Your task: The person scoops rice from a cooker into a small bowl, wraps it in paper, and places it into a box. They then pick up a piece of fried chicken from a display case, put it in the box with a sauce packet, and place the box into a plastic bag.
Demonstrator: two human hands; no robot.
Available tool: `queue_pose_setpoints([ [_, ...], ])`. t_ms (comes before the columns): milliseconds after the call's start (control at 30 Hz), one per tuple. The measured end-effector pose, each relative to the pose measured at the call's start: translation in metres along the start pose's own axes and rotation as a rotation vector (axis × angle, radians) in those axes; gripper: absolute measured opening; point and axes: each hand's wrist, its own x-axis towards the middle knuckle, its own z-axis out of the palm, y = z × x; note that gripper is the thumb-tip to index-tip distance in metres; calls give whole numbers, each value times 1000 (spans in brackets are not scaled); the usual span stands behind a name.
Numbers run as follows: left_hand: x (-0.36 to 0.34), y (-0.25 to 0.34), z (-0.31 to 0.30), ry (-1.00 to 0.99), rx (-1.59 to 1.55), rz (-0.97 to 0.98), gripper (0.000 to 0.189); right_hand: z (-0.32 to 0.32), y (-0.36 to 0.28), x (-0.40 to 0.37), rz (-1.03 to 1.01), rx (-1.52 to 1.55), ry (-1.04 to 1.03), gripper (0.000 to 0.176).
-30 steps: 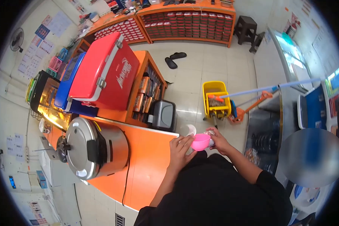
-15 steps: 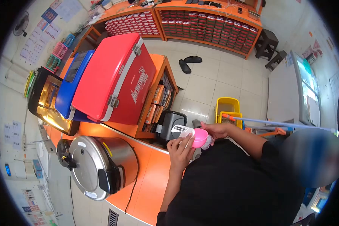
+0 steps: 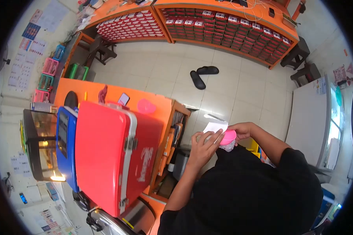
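My left hand (image 3: 205, 147) has its fingers wrapped on a white card or paper (image 3: 215, 126) and against the rim of a pink cup (image 3: 228, 137). On the cup's far side is my right hand (image 3: 242, 131), its fingers partly hidden behind the cup. Under the pink cup hangs a clear, crinkled plastic bag or wrap (image 3: 226, 147). Both hands are close together in front of my body, above the floor.
A large red cooler box (image 3: 102, 156) and a blue one (image 3: 66, 145) stand on the orange counter (image 3: 117, 88) at the left. Beside them are a phone (image 3: 123, 99) and a pink item (image 3: 146, 105). Black sandals (image 3: 198, 80) lie on the floor.
The view has shifted, showing more of the counter behind the cooler. My hands have moved right and slightly up in view with the cup and white card, which now shows a plain face.
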Motion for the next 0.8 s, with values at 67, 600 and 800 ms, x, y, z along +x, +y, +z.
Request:
queue_pose_setpoints([
  [67,39,-24,1,0,-21,-1,51,-20,-34,-7,7,11,-16,74],
  [600,152,-243,60,347,-202,-678,49,-241,-181,-23,-250,302,306,76],
  [800,207,-410,181,262,-259,-954,44,-294,-212,-101,-437,336,816,71],
])
